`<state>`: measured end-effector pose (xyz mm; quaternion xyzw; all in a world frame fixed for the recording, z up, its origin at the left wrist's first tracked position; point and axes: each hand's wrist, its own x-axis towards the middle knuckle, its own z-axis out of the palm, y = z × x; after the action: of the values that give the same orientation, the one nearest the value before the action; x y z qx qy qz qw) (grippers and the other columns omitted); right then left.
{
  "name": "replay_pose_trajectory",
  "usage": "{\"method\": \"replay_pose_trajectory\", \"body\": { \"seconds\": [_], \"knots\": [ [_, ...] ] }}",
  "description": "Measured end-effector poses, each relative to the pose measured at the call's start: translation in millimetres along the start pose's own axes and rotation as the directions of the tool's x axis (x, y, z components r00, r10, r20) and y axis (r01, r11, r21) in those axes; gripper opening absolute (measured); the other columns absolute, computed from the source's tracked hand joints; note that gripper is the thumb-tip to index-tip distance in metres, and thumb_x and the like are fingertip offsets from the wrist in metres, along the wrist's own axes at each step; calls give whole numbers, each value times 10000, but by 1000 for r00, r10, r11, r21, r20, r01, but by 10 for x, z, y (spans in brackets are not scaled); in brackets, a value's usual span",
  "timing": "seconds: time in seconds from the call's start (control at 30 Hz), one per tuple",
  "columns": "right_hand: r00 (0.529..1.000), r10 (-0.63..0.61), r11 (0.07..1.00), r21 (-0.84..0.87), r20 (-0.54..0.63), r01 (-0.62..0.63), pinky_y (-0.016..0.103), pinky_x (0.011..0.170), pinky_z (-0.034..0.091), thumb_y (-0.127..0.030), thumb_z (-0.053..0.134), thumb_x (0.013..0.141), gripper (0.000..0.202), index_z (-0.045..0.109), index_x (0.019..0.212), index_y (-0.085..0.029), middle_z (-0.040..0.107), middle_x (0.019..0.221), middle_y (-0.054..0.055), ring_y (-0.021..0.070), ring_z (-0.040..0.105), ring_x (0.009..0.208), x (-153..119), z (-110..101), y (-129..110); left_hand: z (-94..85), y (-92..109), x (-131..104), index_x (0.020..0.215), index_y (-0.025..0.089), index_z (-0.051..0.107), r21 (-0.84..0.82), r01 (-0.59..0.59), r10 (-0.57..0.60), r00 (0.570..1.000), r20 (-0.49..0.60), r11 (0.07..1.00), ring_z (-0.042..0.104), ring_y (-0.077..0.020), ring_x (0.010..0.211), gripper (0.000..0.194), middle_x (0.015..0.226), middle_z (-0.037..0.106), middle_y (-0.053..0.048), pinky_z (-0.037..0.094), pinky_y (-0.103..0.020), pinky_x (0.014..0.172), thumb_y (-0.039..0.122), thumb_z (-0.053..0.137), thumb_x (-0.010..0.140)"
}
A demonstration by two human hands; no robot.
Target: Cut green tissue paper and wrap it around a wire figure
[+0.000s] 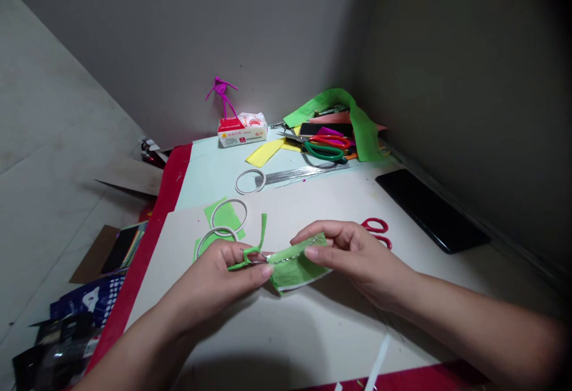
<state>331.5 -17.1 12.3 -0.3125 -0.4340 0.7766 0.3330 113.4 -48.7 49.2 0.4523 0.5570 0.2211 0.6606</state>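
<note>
Between my hands is a piece of green crepe paper (pixel 298 270), with a twisted wire (pixel 288 257) lying along it. My left hand (pixel 239 272) pinches the wire and the paper's left end. Narrow green wrapped strips (pixel 263 233) stick out above and beside those fingers. My right hand (pixel 346 254) holds the paper's right end between thumb and fingers. Close behind the right hand lie red-handled scissors (pixel 376 225), their blades hidden. Two white tape rings (pixel 229 217) rest on green paper squares (pixel 214 211) beyond my left hand.
A purple wire figure (pixel 220 88) stands on a small box (pixel 242 132) by the wall. Thin wires (pixel 299 174), green-handled scissors (pixel 324 151), yellow paper (pixel 264 154) and a green strip (pixel 364 135) lie at the back. A black phone (pixel 431 209) is at right. Bags (pixel 87 298) sit below the left table edge.
</note>
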Motion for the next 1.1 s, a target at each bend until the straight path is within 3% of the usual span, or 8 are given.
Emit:
{"method": "replay_pose_trajectory", "body": {
  "seconds": [0.33,0.63,0.87,1.1],
  "knots": [
    [993,115,985,-132,39,-109,164,641,456,-312,808,674,207,752,815,-170,701,746,-1,62,591,657,-2,-8,9,33,-23,9,717,83,679,73,9,-13,999,53,997,409,-97,592,349,652,565,-11,299,-237,574,426,738,687],
    [999,-26,931,-365,23,33,215,679,481,-297,753,725,179,767,873,-197,735,837,28,111,624,745,-11,0,-6,46,-37,28,735,89,685,22,15,-15,999,29,1000,467,-118,635,340,682,611,-25,344,-262,641,416,756,678],
    [995,-72,926,-367,69,92,250,720,504,-288,733,748,162,764,882,-201,743,848,29,130,652,765,-28,-2,-8,59,-56,35,712,102,699,-55,39,-39,999,-1,998,494,-119,633,331,686,630,-25,346,-257,632,402,805,625],
    [1000,2,937,-350,17,4,226,681,495,-348,721,770,197,761,879,-189,735,835,30,113,637,721,0,-24,31,69,-91,52,687,123,690,-152,50,-57,998,-42,987,507,-103,619,292,653,627,4,357,-237,636,359,838,600]
  ]
}}
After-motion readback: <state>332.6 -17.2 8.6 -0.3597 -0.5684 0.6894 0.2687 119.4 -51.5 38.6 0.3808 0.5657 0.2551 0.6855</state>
